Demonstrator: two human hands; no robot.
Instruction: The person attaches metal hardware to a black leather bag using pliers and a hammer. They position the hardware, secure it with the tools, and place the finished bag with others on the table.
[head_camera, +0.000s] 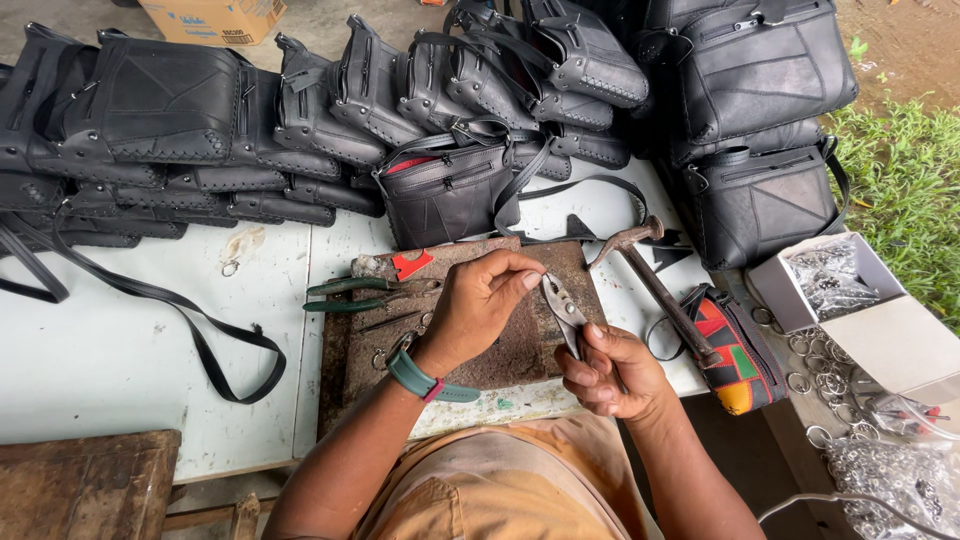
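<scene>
My right hand (612, 372) grips the handles of metal pliers (563, 308), jaws pointing up and away. My left hand (480, 305), with a teal band on its wrist, has its fingertips pinched at the plier jaws; whatever small part it holds is too small to see. Both hands hover over a rusty brown metal slab (500, 355) on the white table (120, 340). A hammer (650, 280) lies on the slab's right edge. Green-handled pliers (350, 293) lie on the slab to the left, near a small red piece (410, 264).
Many black leather bags (300, 110) are stacked along the table's far side, one upright bag (445, 195) just behind the slab. A loose black strap (200, 330) trails left. At right are a small multicoloured pouch (735, 355), a cardboard box of metal rings (850, 290) and scattered rings (820, 380).
</scene>
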